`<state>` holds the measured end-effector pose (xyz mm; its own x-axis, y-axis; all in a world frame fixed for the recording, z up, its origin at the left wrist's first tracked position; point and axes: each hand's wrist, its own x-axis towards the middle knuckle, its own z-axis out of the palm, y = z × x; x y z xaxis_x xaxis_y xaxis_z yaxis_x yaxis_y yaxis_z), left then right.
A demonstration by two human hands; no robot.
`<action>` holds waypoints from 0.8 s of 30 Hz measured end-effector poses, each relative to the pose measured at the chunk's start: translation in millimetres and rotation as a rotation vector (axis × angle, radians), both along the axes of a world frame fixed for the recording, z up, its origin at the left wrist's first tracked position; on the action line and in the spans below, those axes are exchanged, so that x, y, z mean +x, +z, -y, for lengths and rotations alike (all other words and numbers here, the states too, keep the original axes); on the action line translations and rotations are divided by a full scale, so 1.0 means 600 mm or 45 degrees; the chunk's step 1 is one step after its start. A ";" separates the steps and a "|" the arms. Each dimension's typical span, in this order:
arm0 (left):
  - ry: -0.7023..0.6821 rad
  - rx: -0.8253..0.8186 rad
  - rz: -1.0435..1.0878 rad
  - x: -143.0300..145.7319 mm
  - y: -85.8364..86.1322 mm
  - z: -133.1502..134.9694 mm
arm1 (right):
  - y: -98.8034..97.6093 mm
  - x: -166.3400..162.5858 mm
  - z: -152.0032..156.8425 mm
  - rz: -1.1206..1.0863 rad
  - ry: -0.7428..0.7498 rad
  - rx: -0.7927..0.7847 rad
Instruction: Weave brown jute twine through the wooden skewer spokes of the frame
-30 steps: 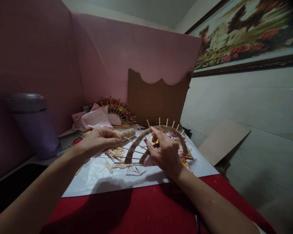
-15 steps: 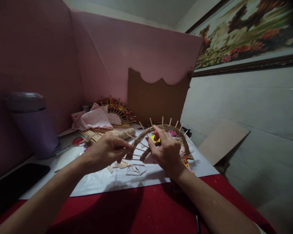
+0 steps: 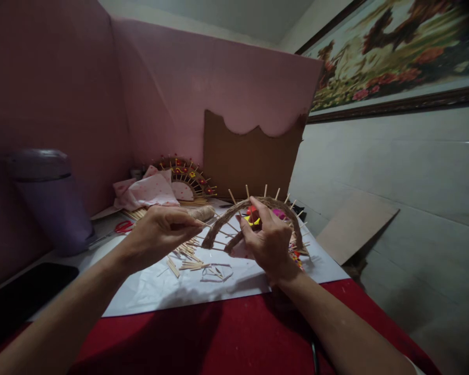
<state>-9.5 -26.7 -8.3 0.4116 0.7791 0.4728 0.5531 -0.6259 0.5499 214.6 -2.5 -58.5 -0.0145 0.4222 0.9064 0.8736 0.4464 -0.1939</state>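
Note:
My right hand [image 3: 268,237] grips a half-round frame [image 3: 219,227] wrapped in brown twine, thumb and fingers closed on its upper left part. Thin wooden sticks radiate from the arch, and a smaller inner arch sits below, partly behind my hand. At the frame's left end my left hand [image 3: 166,229] is closed in a pinch on a thin wooden stick [image 3: 205,224], whose tip points toward the arch. On the white sheet beneath lie loose short sticks [image 3: 191,264]. Beyond the frame, red, yellow and pink pieces show in part.
A twine roll [image 3: 201,212] lies behind my left hand, near red-handled scissors [image 3: 124,227]. Farther back stand a decorated fan-shaped piece [image 3: 183,174] and folded pink cloth [image 3: 146,187]. A purple tumbler [image 3: 52,200] and a black phone [image 3: 35,286] are at left; cut cardboard [image 3: 250,161] leans behind.
My left hand has drawn slightly left and up from the frame's left end, and the pinched stick now shows. The frame has tilted a little in my right hand.

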 end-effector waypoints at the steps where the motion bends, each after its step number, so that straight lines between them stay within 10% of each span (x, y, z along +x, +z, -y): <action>1: 0.015 0.050 -0.018 0.000 0.002 0.001 | 0.000 0.000 0.000 -0.004 -0.001 -0.004; 6: 0.013 0.002 0.067 -0.002 0.002 -0.005 | 0.002 0.001 0.001 -0.034 0.014 -0.003; 14: 0.113 -0.711 0.430 -0.005 -0.005 -0.021 | 0.002 0.000 0.005 -0.045 0.032 -0.002; 24: -0.146 -0.957 0.627 -0.009 -0.025 -0.035 | 0.005 -0.003 0.010 -0.069 0.109 0.037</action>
<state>-15.2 -5.7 -23.4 0.3912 0.9203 -0.0008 0.1035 -0.0431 0.9937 212.7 -8.5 -55.6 0.0002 0.3952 0.9186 0.8205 0.5250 -0.2261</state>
